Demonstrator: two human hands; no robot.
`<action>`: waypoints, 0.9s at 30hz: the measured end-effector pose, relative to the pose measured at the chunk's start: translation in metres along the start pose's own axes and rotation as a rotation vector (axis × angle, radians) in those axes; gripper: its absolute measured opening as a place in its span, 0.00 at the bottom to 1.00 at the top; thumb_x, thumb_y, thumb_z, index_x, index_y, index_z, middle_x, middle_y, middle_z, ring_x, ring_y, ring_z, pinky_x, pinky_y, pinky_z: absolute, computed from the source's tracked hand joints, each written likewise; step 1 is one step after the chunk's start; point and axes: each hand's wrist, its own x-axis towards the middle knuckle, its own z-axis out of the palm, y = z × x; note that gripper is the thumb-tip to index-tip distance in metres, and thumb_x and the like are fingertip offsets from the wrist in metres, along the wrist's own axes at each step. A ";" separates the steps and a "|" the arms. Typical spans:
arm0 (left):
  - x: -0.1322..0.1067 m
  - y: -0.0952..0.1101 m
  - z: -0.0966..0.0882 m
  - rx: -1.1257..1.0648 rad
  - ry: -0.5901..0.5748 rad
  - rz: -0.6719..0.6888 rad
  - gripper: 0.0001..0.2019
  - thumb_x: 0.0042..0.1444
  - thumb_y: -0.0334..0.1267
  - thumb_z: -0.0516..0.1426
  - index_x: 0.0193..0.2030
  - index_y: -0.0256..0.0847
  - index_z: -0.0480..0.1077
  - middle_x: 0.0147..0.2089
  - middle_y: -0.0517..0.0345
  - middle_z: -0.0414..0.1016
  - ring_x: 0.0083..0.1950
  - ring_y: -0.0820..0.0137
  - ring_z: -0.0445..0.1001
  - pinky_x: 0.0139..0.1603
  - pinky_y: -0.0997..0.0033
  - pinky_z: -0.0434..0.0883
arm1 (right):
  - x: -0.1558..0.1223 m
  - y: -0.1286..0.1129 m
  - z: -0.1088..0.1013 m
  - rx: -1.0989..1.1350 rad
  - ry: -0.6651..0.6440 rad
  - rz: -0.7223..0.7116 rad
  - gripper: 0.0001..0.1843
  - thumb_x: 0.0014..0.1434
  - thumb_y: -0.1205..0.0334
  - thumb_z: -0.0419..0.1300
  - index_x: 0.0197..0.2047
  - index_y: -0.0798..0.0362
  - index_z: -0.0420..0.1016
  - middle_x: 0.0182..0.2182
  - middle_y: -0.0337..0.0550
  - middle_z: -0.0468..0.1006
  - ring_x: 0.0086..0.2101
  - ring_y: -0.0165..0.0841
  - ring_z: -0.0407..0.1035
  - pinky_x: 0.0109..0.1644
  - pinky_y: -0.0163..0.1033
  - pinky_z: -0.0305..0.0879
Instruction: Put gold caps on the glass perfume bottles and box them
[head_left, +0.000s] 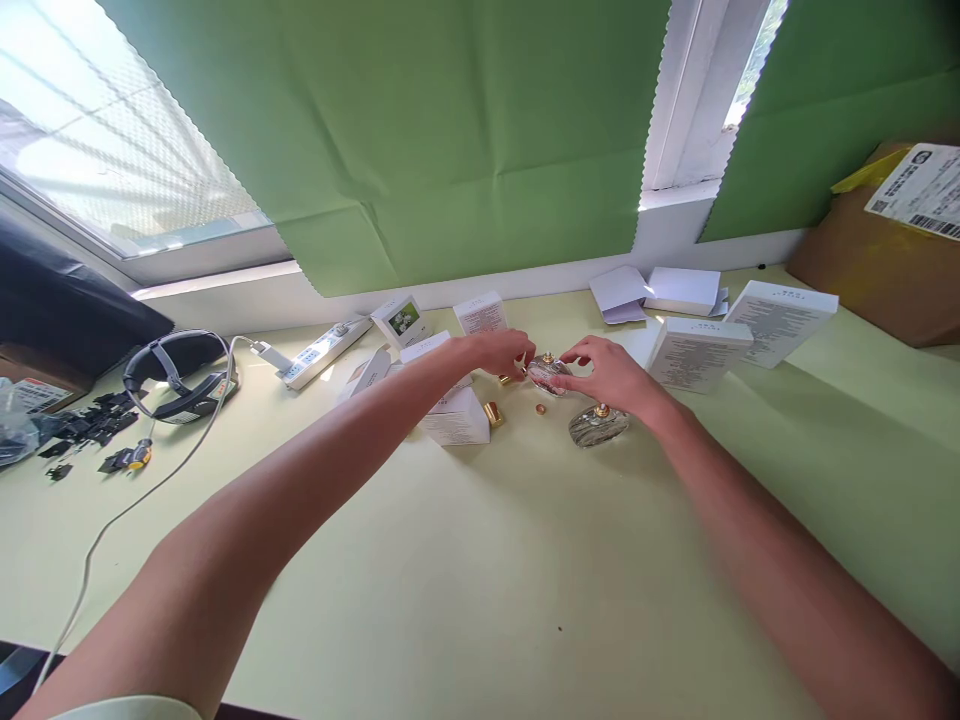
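A flat, rounded glass perfume bottle (546,374) with a gold neck stands between my two hands. My left hand (504,350) has its fingers curled against the bottle's left edge. From the other side, my right hand (604,370) pinches the right edge between thumb and fingers. A second perfume bottle (597,428), also gold-necked and uncapped, sits just below my right hand. One gold cap (493,414) lies by the white boxes, and another gold cap (505,379) is partly hidden near my left fingers. A small gold ring (540,409) rests in front of the held bottle.
White cartons (456,420) cluster beside my left forearm. Two printed boxes (701,355) stand at right, with opened white packaging (682,290) behind. A power strip (328,353), a head strap (180,385) and a cable lie left. A cardboard box (885,260) sits far right.
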 end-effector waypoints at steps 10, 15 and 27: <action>0.009 0.003 0.000 -0.002 0.006 0.108 0.08 0.54 0.36 0.58 0.41 0.41 0.72 0.46 0.53 0.75 0.44 0.68 0.71 0.40 0.73 0.63 | -0.003 0.011 -0.013 -0.005 -0.057 -0.039 0.22 0.59 0.46 0.59 0.48 0.52 0.77 0.48 0.50 0.77 0.49 0.44 0.70 0.49 0.45 0.66; 0.012 -0.001 0.003 -0.003 0.013 0.119 0.08 0.52 0.31 0.57 0.39 0.41 0.73 0.44 0.54 0.76 0.44 0.67 0.71 0.40 0.74 0.63 | -0.003 0.007 -0.009 0.037 -0.045 -0.051 0.28 0.55 0.46 0.63 0.54 0.52 0.75 0.52 0.50 0.77 0.50 0.43 0.70 0.51 0.44 0.66; 0.007 -0.003 0.003 -0.029 0.015 0.149 0.12 0.49 0.27 0.56 0.39 0.41 0.75 0.42 0.54 0.76 0.37 0.71 0.71 0.36 0.74 0.63 | -0.005 0.004 -0.017 0.036 -0.007 0.020 0.24 0.54 0.48 0.66 0.50 0.53 0.79 0.48 0.51 0.80 0.46 0.44 0.73 0.48 0.45 0.68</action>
